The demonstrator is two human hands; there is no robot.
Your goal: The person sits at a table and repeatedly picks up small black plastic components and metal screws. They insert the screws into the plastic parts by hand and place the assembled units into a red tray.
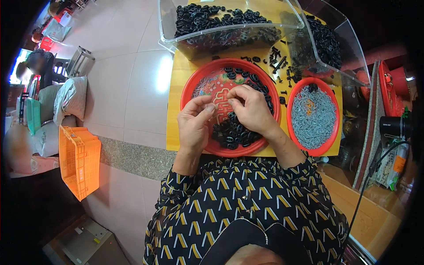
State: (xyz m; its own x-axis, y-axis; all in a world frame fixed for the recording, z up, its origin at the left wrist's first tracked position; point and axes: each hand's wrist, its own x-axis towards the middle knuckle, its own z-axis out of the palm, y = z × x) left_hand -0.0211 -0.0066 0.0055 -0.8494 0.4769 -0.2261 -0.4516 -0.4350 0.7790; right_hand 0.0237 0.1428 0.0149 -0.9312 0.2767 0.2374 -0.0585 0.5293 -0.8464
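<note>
Below the grip, nearest, is a patterned shirt [247, 203]. The left hand [195, 121] and right hand [252, 108] hold thumbs near fingertips over a red tray [234, 153]; whether they pinch anything, I cannot tell. Black parts [236, 134] curve around the grip's right side, silvery pieces [313, 126] farther right.

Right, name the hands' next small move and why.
Perhaps bring the left hand and right hand together: their fingertips look pinched, facing each other across a gap above the round red plastic tray; anything held is too small to tell.
</note>
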